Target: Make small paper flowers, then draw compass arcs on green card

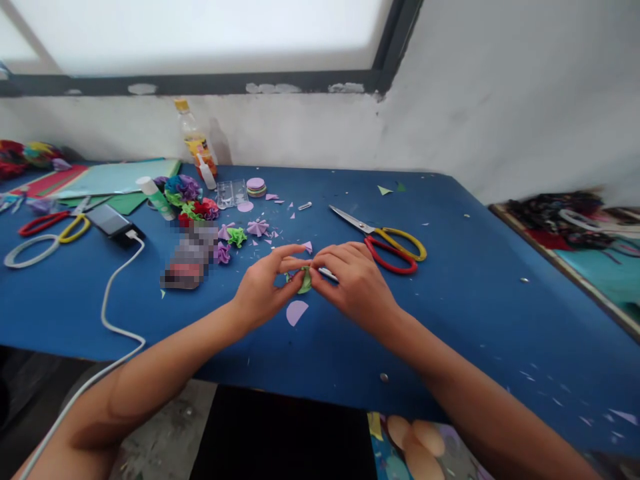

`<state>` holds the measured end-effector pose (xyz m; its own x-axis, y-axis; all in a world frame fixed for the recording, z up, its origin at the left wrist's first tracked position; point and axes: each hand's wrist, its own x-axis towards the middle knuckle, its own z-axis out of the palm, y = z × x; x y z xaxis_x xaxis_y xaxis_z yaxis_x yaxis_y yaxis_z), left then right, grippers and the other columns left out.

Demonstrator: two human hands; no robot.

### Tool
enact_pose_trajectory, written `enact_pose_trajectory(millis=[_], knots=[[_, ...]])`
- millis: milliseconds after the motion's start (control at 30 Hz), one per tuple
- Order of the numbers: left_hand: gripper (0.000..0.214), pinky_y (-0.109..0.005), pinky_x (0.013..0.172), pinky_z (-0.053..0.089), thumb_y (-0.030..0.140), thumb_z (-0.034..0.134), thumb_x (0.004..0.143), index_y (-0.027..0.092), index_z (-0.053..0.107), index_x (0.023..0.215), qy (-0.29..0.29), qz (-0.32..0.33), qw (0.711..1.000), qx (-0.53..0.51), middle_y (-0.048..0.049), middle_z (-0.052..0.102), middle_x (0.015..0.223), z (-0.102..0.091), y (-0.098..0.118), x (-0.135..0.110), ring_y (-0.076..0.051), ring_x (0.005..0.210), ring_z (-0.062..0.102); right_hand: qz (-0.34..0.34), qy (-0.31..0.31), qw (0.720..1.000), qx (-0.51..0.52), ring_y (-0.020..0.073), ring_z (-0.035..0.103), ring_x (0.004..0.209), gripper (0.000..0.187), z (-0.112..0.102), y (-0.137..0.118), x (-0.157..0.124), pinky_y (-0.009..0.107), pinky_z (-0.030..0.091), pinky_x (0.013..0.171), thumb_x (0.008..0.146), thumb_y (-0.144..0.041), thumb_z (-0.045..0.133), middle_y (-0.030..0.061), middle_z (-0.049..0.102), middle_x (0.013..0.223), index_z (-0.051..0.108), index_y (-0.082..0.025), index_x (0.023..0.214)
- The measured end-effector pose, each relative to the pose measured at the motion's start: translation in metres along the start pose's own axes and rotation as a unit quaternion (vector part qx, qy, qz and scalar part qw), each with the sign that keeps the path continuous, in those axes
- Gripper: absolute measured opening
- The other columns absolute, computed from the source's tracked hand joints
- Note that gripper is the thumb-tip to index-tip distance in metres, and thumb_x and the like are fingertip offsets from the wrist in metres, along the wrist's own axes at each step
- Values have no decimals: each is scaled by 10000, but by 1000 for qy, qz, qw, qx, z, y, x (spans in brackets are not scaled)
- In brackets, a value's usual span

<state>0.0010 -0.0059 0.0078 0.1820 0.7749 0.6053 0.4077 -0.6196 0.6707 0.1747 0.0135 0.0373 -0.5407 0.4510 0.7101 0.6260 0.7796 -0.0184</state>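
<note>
Over the middle of the blue table (450, 287), my left hand (265, 283) and my right hand (353, 277) meet with fingertips pinched on a small folded green paper piece (305, 282). A thin white stick-like object (327, 273) pokes out under my right fingers. A lilac paper half-circle (296, 311) lies on the table just below my hands. Red and yellow scissors (387, 245) rest right behind my right hand.
Small folded paper flowers (240, 235) and paper scraps lie behind my hands. A phone (107, 220) with a white cable (113, 300), a glue stick (155, 195), a bottle (196, 143), coloured sheets (115, 180) and a second pair of scissors (55, 227) sit at the left.
</note>
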Motion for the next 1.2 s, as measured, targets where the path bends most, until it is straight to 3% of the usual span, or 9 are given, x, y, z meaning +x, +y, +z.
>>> enact_pose_trajectory(millis=[133, 400, 633, 833, 933, 1067, 1200], knots=[[286, -234, 751, 587, 209, 613, 843, 188, 574, 1125, -14, -54, 998, -31, -28, 761, 891, -5, 1, 4, -164, 878, 722, -2, -14, 1000, 16, 161, 605, 725, 123, 0, 3, 0, 310, 398, 756, 887, -171, 529, 24, 692, 777, 592, -172, 780], [230, -238, 703, 603, 226, 705, 757, 199, 682, 984, -20, -121, 987, -100, -1, 762, 805, -13, 4, 11, -183, 804, 734, -10, -40, 998, 41, 162, 622, 781, 135, -2, 4, -1, 323, 384, 789, 935, -213, 496, 40, 708, 856, 595, -174, 851], [207, -209, 593, 581, 247, 792, 652, 190, 667, 808, -23, -192, 973, -127, 7, 739, 675, -15, 5, 13, -176, 707, 730, 14, -70, 992, 107, 165, 621, 801, 132, 3, 5, -3, 336, 390, 797, 933, -237, 515, 45, 710, 878, 606, -174, 862], [327, -246, 638, 587, 227, 823, 607, 201, 510, 699, -7, -186, 956, -227, 25, 730, 647, -17, 9, 17, -153, 639, 712, 71, -19, 973, 221, 146, 628, 783, 78, -7, 0, 1, 304, 463, 745, 900, -216, 566, 23, 675, 815, 612, -196, 840], [340, -275, 696, 599, 266, 811, 631, 205, 483, 697, 4, -175, 948, -266, 15, 740, 677, -18, 11, 18, -160, 671, 719, 22, 2, 969, 247, 154, 627, 840, 75, -15, -3, 3, 300, 502, 740, 860, -197, 594, 52, 649, 913, 598, -202, 934], [296, -259, 649, 604, 264, 779, 679, 209, 491, 724, 29, -157, 949, -271, 5, 751, 733, -17, 9, 16, -169, 710, 729, -73, 4, 985, 155, 171, 623, 869, 160, -15, -4, 2, 314, 501, 750, 803, -172, 634, 58, 639, 935, 563, -205, 942], [271, -280, 673, 612, 297, 768, 707, 207, 515, 749, 55, -132, 961, -235, -11, 756, 781, -15, 8, 13, -188, 771, 733, -72, 15, 994, 85, 163, 623, 858, 174, -10, -4, 1, 306, 485, 748, 809, -109, 578, 49, 648, 930, 542, -211, 946]])
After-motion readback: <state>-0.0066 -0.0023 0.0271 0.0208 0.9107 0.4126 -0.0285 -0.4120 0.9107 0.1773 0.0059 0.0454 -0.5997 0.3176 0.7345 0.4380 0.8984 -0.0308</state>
